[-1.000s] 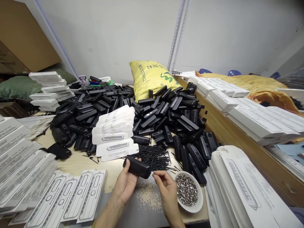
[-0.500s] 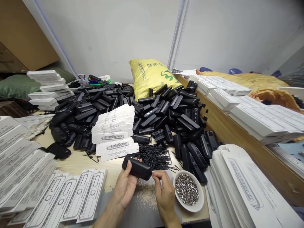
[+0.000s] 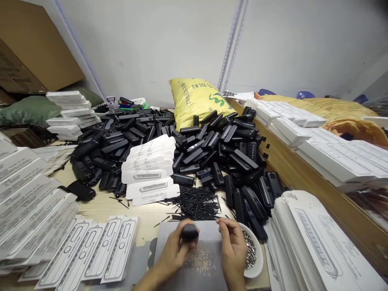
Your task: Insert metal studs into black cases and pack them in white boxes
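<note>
In my left hand [image 3: 174,250] is a black oblong plastic piece [image 3: 190,233], gripped in wrapped fingers and turned so that one end faces me. My right hand [image 3: 233,246] is raised beside the bowl's left edge, thumb and fingertips pinched together. Whatever tiny thing is in that pinch is too small to make out. The white bowl [image 3: 259,262], partly behind my right hand, holds many small shiny metal pieces [image 3: 250,248]. Beyond my hands lies a heap of thin black sticks [image 3: 197,202]. A grey sheet [image 3: 209,228] strewn with tiny light bits lies below my hands.
Behind rises a large pile of black oblong pieces [image 3: 142,129] and a yellow sack [image 3: 200,101]. Flat white printed cartons [image 3: 151,161] lie before it. White boxes [image 3: 112,250] fill the left. More cartons [image 3: 321,234] stand right, by a wooden ledge [image 3: 303,169].
My left hand has swung the black piece from sideways to end-on. My right hand has moved away from the piece's end, rightward to the bowl.
</note>
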`<action>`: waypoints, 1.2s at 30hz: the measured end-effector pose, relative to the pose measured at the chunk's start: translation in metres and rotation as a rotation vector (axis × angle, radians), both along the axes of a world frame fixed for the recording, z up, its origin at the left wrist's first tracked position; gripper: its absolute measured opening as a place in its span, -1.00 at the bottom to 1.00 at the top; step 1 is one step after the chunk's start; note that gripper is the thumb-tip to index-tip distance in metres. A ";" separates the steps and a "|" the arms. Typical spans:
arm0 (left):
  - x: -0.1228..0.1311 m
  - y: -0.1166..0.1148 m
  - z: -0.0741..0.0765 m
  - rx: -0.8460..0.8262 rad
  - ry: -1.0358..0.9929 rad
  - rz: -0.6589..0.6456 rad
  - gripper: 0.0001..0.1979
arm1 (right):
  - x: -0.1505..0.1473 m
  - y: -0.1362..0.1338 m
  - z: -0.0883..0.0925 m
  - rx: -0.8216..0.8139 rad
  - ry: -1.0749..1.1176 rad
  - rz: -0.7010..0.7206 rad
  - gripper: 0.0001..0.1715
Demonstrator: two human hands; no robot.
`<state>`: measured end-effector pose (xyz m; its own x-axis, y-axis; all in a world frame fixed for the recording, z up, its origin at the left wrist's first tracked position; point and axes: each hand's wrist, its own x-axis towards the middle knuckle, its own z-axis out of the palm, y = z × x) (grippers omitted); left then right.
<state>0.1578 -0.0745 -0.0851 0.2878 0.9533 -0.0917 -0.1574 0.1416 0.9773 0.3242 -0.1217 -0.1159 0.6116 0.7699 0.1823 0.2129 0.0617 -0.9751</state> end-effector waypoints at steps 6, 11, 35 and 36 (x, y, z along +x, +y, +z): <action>0.033 0.041 -0.021 0.150 0.494 -0.125 -0.54 | 0.019 0.031 0.029 -0.112 -0.247 0.149 -0.74; -0.018 0.087 -0.033 0.350 0.971 -0.064 -0.56 | -0.022 0.095 0.026 -0.289 -0.655 0.384 -0.75; -0.035 0.073 0.046 -0.437 -0.042 -0.609 -0.40 | 0.011 0.136 0.050 0.000 -0.360 0.820 -0.86; -0.026 0.061 0.037 -0.519 -0.192 -0.561 -0.40 | 0.015 0.131 0.049 0.043 -0.206 0.876 -0.83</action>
